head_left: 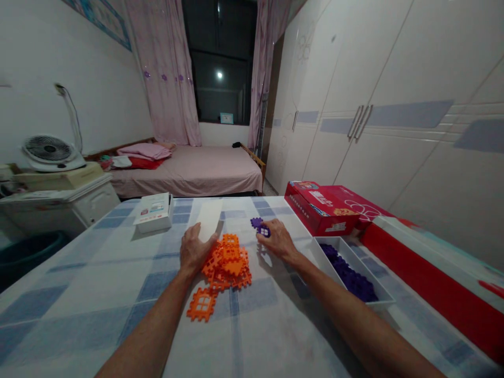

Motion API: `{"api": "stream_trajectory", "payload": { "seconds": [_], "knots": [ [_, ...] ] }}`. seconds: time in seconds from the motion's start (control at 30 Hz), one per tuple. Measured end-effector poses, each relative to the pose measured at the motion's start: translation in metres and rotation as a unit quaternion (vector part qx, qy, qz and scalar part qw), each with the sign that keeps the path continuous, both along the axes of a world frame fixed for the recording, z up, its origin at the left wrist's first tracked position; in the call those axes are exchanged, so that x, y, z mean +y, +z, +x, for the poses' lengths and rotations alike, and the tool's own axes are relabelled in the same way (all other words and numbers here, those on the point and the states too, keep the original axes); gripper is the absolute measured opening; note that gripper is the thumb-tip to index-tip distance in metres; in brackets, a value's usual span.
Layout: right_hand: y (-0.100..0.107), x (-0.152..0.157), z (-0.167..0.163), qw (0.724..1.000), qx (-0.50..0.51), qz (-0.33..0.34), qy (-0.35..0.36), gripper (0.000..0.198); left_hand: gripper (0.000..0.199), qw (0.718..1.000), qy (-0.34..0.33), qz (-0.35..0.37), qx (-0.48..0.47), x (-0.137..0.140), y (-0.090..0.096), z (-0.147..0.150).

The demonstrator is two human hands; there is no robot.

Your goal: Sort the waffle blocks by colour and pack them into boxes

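Observation:
My left hand [195, 248] is at the near end of a long white box [210, 216], fingers on its left side and thumb toward its right. Just beside the thumb lies a heap of orange interlocking plastic building pieces [230, 265]. A separate orange window-shaped piece [202, 304] sits closer to me, at the heap's lower left. My right hand [279, 239] pinches purple building pieces [263, 230] a little above the table; one has a window grid, and another, toothed, shows behind it. Part of them is hidden by the fingers.
A pale tray [384, 303] with purple pieces stands under my right forearm. Behind it are a red box [323, 207] and a long red-and-white package [429, 283]. A small white box [154, 212] lies at the left on the checked tablecloth [98, 294].

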State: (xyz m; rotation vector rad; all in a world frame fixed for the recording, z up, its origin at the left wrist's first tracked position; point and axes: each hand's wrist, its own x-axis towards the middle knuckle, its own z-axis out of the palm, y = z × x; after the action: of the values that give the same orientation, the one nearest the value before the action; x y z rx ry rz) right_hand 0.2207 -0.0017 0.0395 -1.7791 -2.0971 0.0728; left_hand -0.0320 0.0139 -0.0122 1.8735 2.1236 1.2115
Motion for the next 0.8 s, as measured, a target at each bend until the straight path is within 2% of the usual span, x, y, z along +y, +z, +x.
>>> {"api": "stream_trajectory", "payload": {
  "seconds": [0.13, 0.27, 0.37, 0.5, 0.8],
  "knots": [
    [0.009, 0.043, -0.014, 0.998, -0.004, -0.011, -0.059, 0.048, 0.067, 1.0, -0.001, 0.004, -0.002, -0.001, 0.0, 0.0],
    [0.0, 0.071, -0.02, 0.991, -0.013, -0.08, -0.106, 0.044, 0.069, 1.0, -0.002, -0.005, -0.007, -0.002, 0.002, 0.0],
    [-0.006, 0.08, -0.019, 0.985, -0.014, -0.115, -0.128, 0.049, 0.069, 1.0, 0.0, -0.007, -0.013, -0.003, 0.003, 0.001],
    [-0.008, 0.078, -0.021, 0.987, -0.006, -0.108, -0.12, 0.055, 0.068, 1.0, 0.001, -0.007, -0.009, -0.004, 0.004, 0.002],
    [-0.007, 0.034, -0.025, 0.997, 0.025, -0.047, -0.055, 0.042, 0.076, 1.0, -0.008, -0.017, 0.004, -0.001, 0.004, -0.002]
  ]
}}
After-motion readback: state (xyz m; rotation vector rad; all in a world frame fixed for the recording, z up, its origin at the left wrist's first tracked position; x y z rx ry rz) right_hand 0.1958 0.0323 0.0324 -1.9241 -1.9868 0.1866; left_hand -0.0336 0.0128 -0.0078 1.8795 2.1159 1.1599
